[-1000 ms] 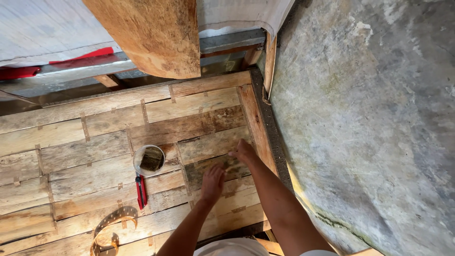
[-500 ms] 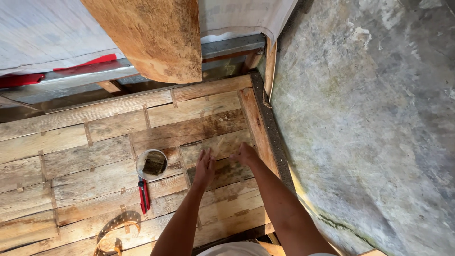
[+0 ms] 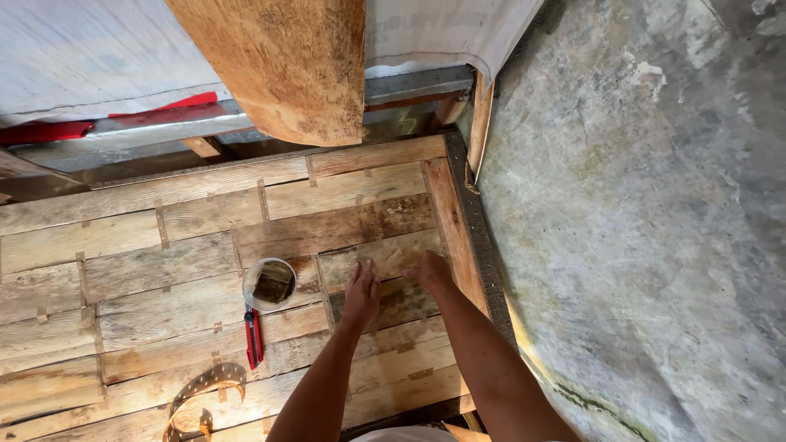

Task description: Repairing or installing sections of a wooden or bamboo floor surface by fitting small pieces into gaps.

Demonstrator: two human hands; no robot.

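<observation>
Both of my hands rest on a rough wooden plank floor (image 3: 164,270). My left hand (image 3: 361,292) lies flat, fingers apart, on a dark stained plank (image 3: 393,299) just right of a small white tub (image 3: 269,283). My right hand (image 3: 430,268) presses on the same plank near the floor's right edge board (image 3: 452,221); its fingers look curled down against the wood, and I cannot see anything in it.
Red-handled pliers (image 3: 254,336) lie below the tub. A curved perforated metal strap (image 3: 201,393) sits at the lower left. A thick wooden beam (image 3: 282,65) crosses overhead. A grey stone wall (image 3: 647,221) rises to the right. White sheeting (image 3: 74,57) and red tape (image 3: 49,129) are at the back.
Both hands have slid forward along the planks, away from me; my left hand now lies closer to the tub. The view has shifted slightly.
</observation>
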